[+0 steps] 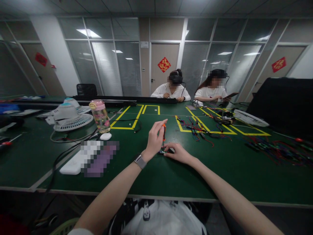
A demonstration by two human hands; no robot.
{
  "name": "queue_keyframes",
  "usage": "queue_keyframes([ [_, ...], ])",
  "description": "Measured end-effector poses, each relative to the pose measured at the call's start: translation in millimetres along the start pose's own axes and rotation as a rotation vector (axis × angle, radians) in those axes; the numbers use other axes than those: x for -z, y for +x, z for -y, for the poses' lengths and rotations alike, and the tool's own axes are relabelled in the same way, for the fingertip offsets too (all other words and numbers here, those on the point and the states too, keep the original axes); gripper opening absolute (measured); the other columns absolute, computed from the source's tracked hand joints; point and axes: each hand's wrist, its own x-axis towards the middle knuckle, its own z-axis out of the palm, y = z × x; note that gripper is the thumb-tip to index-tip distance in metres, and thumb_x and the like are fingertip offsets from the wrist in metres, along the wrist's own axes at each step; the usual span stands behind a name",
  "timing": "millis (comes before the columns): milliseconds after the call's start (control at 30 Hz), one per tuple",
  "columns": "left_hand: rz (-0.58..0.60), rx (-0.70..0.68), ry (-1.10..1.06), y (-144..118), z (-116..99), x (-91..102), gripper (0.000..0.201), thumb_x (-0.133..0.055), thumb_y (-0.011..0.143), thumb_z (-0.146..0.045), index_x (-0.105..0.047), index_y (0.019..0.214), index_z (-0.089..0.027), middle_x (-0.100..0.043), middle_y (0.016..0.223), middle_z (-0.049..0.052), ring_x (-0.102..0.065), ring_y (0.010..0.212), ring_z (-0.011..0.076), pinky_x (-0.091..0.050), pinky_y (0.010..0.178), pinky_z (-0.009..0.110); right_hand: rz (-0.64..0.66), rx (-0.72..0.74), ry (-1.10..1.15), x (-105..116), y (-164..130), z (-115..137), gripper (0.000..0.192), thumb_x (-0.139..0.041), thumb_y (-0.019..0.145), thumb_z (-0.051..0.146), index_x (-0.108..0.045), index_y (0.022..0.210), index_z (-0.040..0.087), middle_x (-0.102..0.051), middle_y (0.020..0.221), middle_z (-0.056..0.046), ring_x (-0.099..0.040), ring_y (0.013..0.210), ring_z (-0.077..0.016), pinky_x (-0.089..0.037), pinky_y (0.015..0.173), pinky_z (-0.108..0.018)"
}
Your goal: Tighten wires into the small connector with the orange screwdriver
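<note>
My left hand, with a watch on its wrist, is closed around the handle of an orange and black screwdriver. The screwdriver stands upright, its shaft pointing down at a small circuit board on the green table. From the right, my right hand pinches the edge of that board, its fingers close to the screwdriver's shaft. Fingers hide most of the board, and the tip's exact contact point cannot be made out.
To the left are a pink-lidded bottle, a white case, a white slab and fan parts. Wired boards and a wire heap lie right. Two people sit across the green table.
</note>
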Motion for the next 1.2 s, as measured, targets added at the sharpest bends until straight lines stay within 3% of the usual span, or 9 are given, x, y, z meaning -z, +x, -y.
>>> queue_keyframes([
  [100, -0.017, -0.006, 0.005, -1.1, 3.1, -2.9, 0.032, -0.039, 0.099, -0.025, -0.055, 0.127, -0.022, -0.063, 0.109, 0.007, -0.061, 0.096, 0.0167, -0.048, 0.086, 0.031, -0.004, 0.005, -0.003, -0.1, 0.2, -0.1, 0.007, -0.073, 0.073, 0.019, -0.068, 0.078, 0.019, -0.073, 0.107, -0.009, -0.066, 0.105, -0.0263, -0.047, 0.095, -0.042],
  [300, -0.129, -0.065, 0.17, -4.8, 0.2, -3.6, 0.02, -0.061, 0.089, -0.028, -0.064, 0.108, -0.022, -0.057, 0.089, 0.002, -0.056, 0.083, 0.0155, -0.047, 0.078, 0.028, -0.005, -0.017, 0.008, 0.0, -0.8, 0.7, 0.006, -0.072, 0.073, 0.019, -0.068, 0.077, 0.019, -0.073, 0.107, -0.009, -0.066, 0.107, -0.0268, -0.046, 0.096, -0.043],
  [500, -0.027, -0.06, 0.049, -3.7, -1.8, -1.0, 0.032, -0.035, 0.1, -0.025, -0.058, 0.122, -0.021, -0.06, 0.11, 0.007, -0.059, 0.099, 0.0168, -0.048, 0.086, 0.03, -0.005, -0.023, 0.003, 1.2, -1.4, 3.4, 0.006, -0.072, 0.073, 0.021, -0.068, 0.077, 0.02, -0.073, 0.106, -0.008, -0.067, 0.105, -0.027, -0.047, 0.096, -0.042],
  [567, -0.029, -0.04, 0.007, -2.5, -1.6, -1.0, 0.033, -0.035, 0.1, -0.023, -0.057, 0.124, -0.02, -0.063, 0.111, 0.007, -0.061, 0.098, 0.0166, -0.048, 0.086, 0.03, -0.004, -0.022, 0.004, 1.2, -1.2, 3.0, 0.006, -0.072, 0.073, 0.021, -0.068, 0.078, 0.019, -0.073, 0.106, -0.008, -0.067, 0.105, -0.0273, -0.046, 0.097, -0.043],
  [767, -0.135, -0.055, 0.105, -2.0, -4.3, -1.3, 0.014, -0.059, 0.089, -0.026, -0.067, 0.1, -0.021, -0.059, 0.088, 0.002, -0.058, 0.083, 0.0156, -0.048, 0.077, 0.028, -0.006, -0.024, 0.013, -0.2, -0.6, 0.4, 0.007, -0.072, 0.073, 0.021, -0.068, 0.078, 0.019, -0.073, 0.108, -0.01, -0.065, 0.109, -0.028, -0.045, 0.098, -0.045],
  [833, -0.16, -0.041, 0.12, -3.5, -4.9, -1.8, 0.013, -0.059, 0.09, -0.027, -0.068, 0.096, -0.021, -0.056, 0.087, 0.002, -0.057, 0.083, 0.0153, -0.047, 0.077, 0.027, -0.009, -0.02, 0.012, -0.2, -0.7, 0.3, 0.007, -0.073, 0.073, 0.02, -0.068, 0.078, 0.019, -0.073, 0.108, -0.01, -0.065, 0.108, -0.0278, -0.046, 0.098, -0.044],
  [1000, -0.084, -0.025, 0.005, -7.0, -0.9, -5.3, 0.032, -0.036, 0.1, -0.023, -0.059, 0.122, -0.021, -0.062, 0.114, 0.007, -0.059, 0.104, 0.0167, -0.046, 0.091, 0.03, -0.008, 0.007, -0.006, 0.0, -0.8, -0.9, 0.006, -0.072, 0.073, 0.02, -0.069, 0.079, 0.02, -0.073, 0.109, -0.009, -0.067, 0.105, -0.0268, -0.048, 0.095, -0.042],
  [1100, -0.078, 0.003, -0.02, -6.8, 2.4, -6.7, 0.032, -0.039, 0.099, -0.024, -0.055, 0.126, -0.022, -0.065, 0.115, 0.007, -0.062, 0.102, 0.0168, -0.047, 0.09, 0.031, -0.008, 0.016, -0.008, -0.4, -0.6, -2.2, 0.007, -0.073, 0.073, 0.021, -0.069, 0.079, 0.019, -0.073, 0.109, -0.009, -0.067, 0.105, -0.0267, -0.048, 0.095, -0.041],
  [1200, -0.121, -0.017, 0.027, -5.7, 3.0, -6.4, 0.026, -0.051, 0.095, -0.026, -0.062, 0.118, -0.022, -0.067, 0.102, 0.005, -0.063, 0.093, 0.0164, -0.048, 0.084, 0.029, -0.007, 0.015, -0.006, -1.0, -0.4, -2.8, 0.008, -0.073, 0.073, 0.02, -0.069, 0.08, 0.018, -0.073, 0.109, -0.01, -0.067, 0.103, -0.0269, -0.048, 0.094, -0.041],
])
